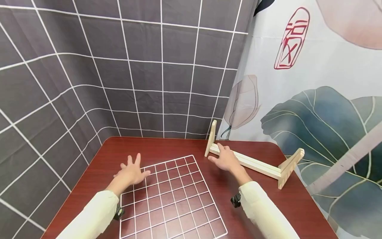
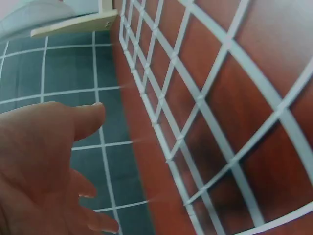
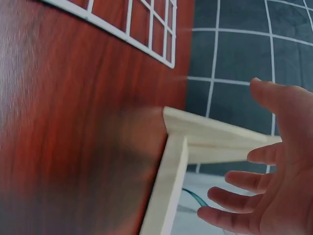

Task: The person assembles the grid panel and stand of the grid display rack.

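Note:
A white wire grid panel (image 1: 171, 196) lies flat on the table, its front part cut off by the head view's lower edge. My left hand (image 1: 130, 173), fingers spread and holding nothing, hovers at the panel's far left corner. To the right stands a pale wooden frame (image 1: 253, 165): a long crossbar between two upright end pieces. Over the near side of its crossbar is my right hand (image 1: 225, 158), fingers extended and nothing in its grasp. In the right wrist view the wooden frame (image 3: 171, 181) shows beside the spread fingers (image 3: 234, 196).
The dark red table (image 1: 155, 146) has rounded far corners. A grey curtain with white grid lines (image 1: 146, 76) hangs behind and to the left. At the right hangs a white cloth with leaf prints (image 1: 322, 132), close to the wooden frame's right end.

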Motion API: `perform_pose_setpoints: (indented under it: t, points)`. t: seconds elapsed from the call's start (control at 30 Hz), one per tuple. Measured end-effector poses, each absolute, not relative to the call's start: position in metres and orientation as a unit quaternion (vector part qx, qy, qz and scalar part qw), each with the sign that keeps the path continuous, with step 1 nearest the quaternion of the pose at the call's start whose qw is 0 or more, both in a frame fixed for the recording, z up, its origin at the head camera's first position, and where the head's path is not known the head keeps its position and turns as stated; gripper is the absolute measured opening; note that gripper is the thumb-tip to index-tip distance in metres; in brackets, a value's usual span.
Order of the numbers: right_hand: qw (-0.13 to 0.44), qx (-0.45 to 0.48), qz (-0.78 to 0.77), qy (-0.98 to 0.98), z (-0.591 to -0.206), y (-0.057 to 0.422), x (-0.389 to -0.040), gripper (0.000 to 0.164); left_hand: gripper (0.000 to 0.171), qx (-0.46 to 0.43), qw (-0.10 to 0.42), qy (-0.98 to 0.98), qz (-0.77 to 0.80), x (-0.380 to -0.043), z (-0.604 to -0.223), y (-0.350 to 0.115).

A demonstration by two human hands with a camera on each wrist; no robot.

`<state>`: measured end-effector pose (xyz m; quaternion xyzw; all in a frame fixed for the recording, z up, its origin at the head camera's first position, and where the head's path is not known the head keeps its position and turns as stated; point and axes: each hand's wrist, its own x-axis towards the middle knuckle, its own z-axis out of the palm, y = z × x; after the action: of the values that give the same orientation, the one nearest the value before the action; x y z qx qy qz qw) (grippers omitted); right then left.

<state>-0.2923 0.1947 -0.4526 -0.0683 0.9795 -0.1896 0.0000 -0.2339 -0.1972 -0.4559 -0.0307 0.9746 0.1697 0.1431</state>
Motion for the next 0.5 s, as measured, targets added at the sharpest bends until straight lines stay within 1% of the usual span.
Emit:
perform_pose_setpoints:
  t: [0.23,0.3,0.4,0.5]
  points:
    - [0.025,-0.053,-0.187,0.981,-0.472,0.172,-0.291,0.079,0.092,0.012,0.102,0.975,0.199,-0.211,-0.477,-0.203]
    - [0.023,-0.053,-0.192,0.98,-0.476,0.166,-0.292,0.077,0.091,0.014,0.094,0.975,0.2,-0.206,-0.48,-0.206]
    - [0.02,-0.054,-0.201,0.978,-0.482,0.155,-0.292,0.076,0.091,0.007,0.097,0.975,0.198,-0.197,-0.481,-0.21]
    - [0.026,-0.051,-0.201,0.978,-0.488,0.145,-0.292,0.078,0.093,-0.005,0.113,0.976,0.185,-0.186,-0.484,-0.213]
